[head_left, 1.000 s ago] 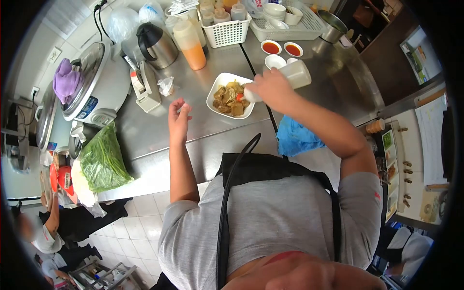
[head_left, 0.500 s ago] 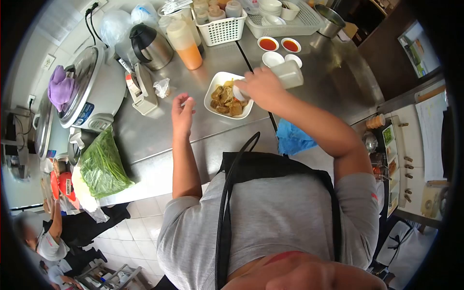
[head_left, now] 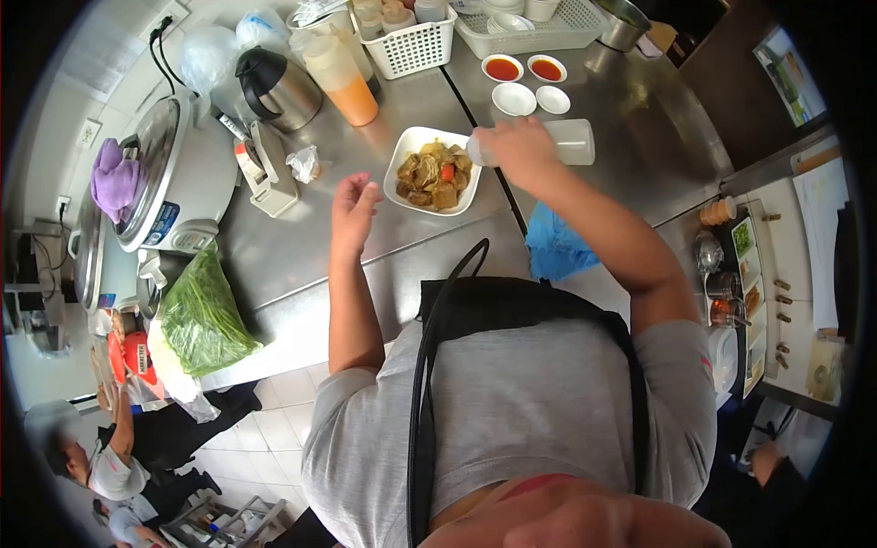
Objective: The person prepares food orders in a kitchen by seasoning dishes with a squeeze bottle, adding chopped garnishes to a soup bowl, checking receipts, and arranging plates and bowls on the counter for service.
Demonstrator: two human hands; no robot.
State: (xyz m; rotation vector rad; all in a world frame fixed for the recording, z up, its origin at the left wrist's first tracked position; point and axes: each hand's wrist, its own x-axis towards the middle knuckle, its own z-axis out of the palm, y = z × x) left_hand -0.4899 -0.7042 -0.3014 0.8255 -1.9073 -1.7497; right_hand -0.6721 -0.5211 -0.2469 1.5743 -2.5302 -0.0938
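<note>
My right hand point(head_left: 523, 149) is closed around a translucent plastic bottle point(head_left: 574, 142), held nearly level just right of a white square bowl point(head_left: 399, 195). The bottle's front end points toward the bowl and is partly hidden by my fingers. Brown chunks of food point(head_left: 434, 173), pale strands and a red piece fill the bowl. Left of the bowl, my left hand point(head_left: 354, 208) hovers with loosely bent fingers apart, holding nothing. Two small dishes of red sauce point(head_left: 501, 68) and two white dishes point(head_left: 514, 99) stand behind the bottle.
An orange sauce bottle point(head_left: 353, 99), a steel jug point(head_left: 279, 89), a tape dispenser point(head_left: 266, 173) and crumpled plastic point(head_left: 303, 164) stand on the steel counter. A large cooker point(head_left: 174, 183), bagged greens point(head_left: 201, 315) and a blue cloth point(head_left: 557, 245) lie around. Another person point(head_left: 110, 457) works at lower left.
My right hand has drawn the bottle back to the right, away from over the bowl, and levelled it. The red piece in the food now shows. My left hand has barely moved.
</note>
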